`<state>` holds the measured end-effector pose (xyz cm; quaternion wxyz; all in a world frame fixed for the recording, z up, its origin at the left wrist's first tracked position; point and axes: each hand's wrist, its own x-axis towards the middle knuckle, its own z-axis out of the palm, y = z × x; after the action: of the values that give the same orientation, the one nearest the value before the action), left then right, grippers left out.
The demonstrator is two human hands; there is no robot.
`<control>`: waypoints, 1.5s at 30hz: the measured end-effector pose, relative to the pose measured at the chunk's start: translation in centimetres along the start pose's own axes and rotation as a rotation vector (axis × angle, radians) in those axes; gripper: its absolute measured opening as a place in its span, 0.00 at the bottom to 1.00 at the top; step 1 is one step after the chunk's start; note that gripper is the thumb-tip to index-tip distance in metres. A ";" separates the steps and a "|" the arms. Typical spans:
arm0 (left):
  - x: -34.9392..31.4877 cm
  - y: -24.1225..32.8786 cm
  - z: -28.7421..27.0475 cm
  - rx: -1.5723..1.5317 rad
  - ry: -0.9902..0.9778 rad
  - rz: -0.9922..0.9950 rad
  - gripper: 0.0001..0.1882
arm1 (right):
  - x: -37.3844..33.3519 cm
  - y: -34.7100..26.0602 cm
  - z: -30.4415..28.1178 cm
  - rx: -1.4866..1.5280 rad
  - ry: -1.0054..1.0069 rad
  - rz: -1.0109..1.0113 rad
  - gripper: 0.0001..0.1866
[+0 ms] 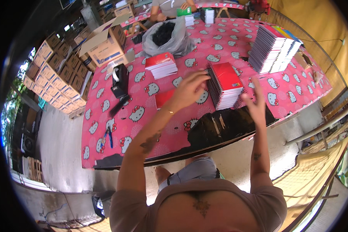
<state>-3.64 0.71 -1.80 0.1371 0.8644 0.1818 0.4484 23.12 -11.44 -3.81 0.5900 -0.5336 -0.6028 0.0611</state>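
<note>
A tall stack of red-covered spiral notebooks (227, 77) stands near the front edge of the table, its black coils on the left side. My left hand (191, 88) is at that coiled side, fingers stretched and slightly curved, the fingertips close to or touching the coils. On the other side of the stack, my right hand (256, 102) is spread open, thumb toward the notebooks. Under my left forearm lies a red-covered book (163, 99), partly hidden. Farther back sits a pile of red-covered books (161, 63) with white page edges.
A larger notebook stack (272, 48) stands at the right. At the left are a black tape dispenser (120, 80), black bristles (119, 106) and blue-handled pliers (110, 137). Behind are a plastic bag (168, 36) of black pieces, a carton (104, 44) and another person (170, 5).
</note>
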 end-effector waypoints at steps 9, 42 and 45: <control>-14.5 -4.9 -6.7 0.558 -0.239 -0.181 0.20 | -5.7 -6.1 5.2 0.154 -0.213 -0.232 0.19; -20.3 -3.0 -14.2 0.590 0.224 -0.660 0.11 | -10.2 -4.2 16.0 0.550 -0.735 0.348 0.15; -20.5 2.3 -11.0 -0.097 0.387 -0.842 0.10 | -10.3 -4.1 15.9 0.388 -0.767 0.276 0.14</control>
<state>-23.17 -9.54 -9.58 0.3108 0.6085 0.5178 0.5147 5.66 -11.72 -12.30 0.3994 -0.4274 -0.6785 0.4444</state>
